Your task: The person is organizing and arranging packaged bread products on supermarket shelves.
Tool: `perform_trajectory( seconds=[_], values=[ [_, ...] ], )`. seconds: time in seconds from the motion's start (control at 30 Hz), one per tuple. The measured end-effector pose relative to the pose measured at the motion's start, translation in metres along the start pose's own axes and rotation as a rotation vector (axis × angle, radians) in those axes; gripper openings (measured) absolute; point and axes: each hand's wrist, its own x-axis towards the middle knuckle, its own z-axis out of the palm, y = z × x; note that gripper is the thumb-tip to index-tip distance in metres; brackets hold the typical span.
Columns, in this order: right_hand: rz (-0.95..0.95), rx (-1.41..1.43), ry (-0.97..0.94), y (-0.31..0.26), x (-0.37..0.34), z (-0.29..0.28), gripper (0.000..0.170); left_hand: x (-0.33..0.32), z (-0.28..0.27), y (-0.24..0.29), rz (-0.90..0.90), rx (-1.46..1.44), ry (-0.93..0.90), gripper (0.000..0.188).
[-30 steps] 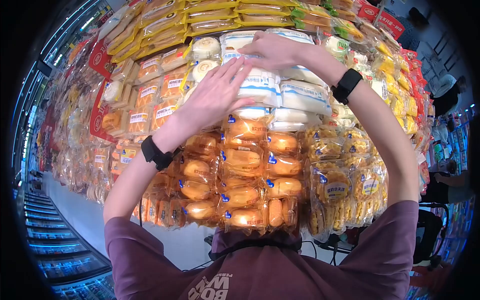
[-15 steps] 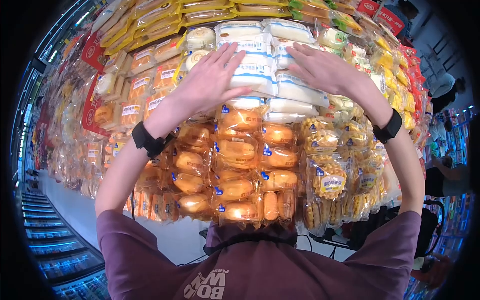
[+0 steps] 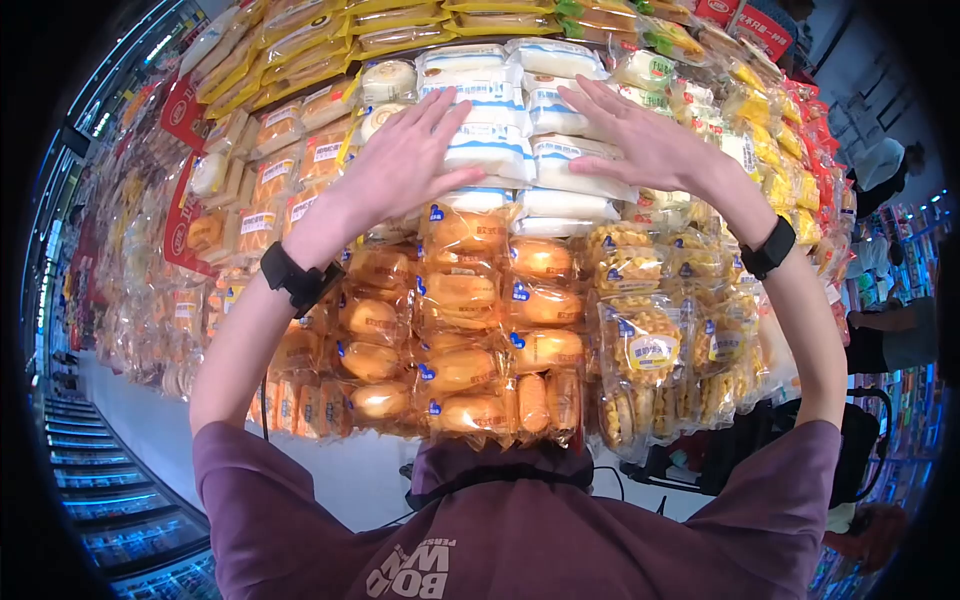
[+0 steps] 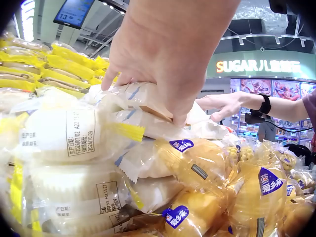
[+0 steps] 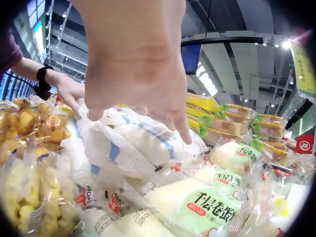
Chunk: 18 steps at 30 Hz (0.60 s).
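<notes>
White packets with blue print [image 3: 488, 150] lie stacked in two columns in the head view. The left hand [image 3: 405, 160] rests on the left column with its fingers spread. On the right column lies the right hand [image 3: 655, 145], its fingers extended. In the left wrist view the left hand [image 4: 165, 54] touches the top white packets [image 4: 143, 96], thumb at their near side. Seen from the right wrist, the right hand [image 5: 136, 64] spans a white packet [image 5: 148, 140], fingertips down on the wrapping. Neither hand is lifting a packet.
Orange-brown bread packs [image 3: 465, 290] and waffle packs [image 3: 645, 340] lie nearer the body. Yellow packets [image 3: 400, 20] are stacked behind. Round white pastries [image 3: 388, 82] stand at the left, green-labelled rolls [image 5: 212, 205] at the right. Other people [image 3: 885, 165] stand at the far right.
The right hand has moved away from beside the left hand to the right column. The left hand has shifted slightly left with the whole view and stays on the white packets.
</notes>
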Motion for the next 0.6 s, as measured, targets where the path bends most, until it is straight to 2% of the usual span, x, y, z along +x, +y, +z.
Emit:
perform_trajectory(
  seconds=[0.1,0.33,0.4,0.5,0.6],
  values=[
    [-0.022,-0.007,-0.113,-0.007,-0.006,0.000,0.096,0.001,0.001,0.000,0.005,0.018,0.006,0.077],
    [-0.071,-0.112,0.004,-0.005,-0.004,0.026,0.086,0.000,0.000,0.000,0.009,0.005,0.019,0.081],
    [-0.054,-0.109,-0.008,-0.007,-0.006,0.025,0.086,-0.001,0.000,0.003,0.005,0.023,0.050,0.086],
    [-0.047,-0.125,-0.021,-0.012,-0.006,0.017,0.085,-0.008,-0.011,0.010,0.068,0.036,0.196,0.093],
    [-0.040,-0.136,-0.053,-0.014,-0.004,0.010,0.085,-0.032,-0.033,0.023,0.058,-0.051,0.172,0.093]
  ],
)
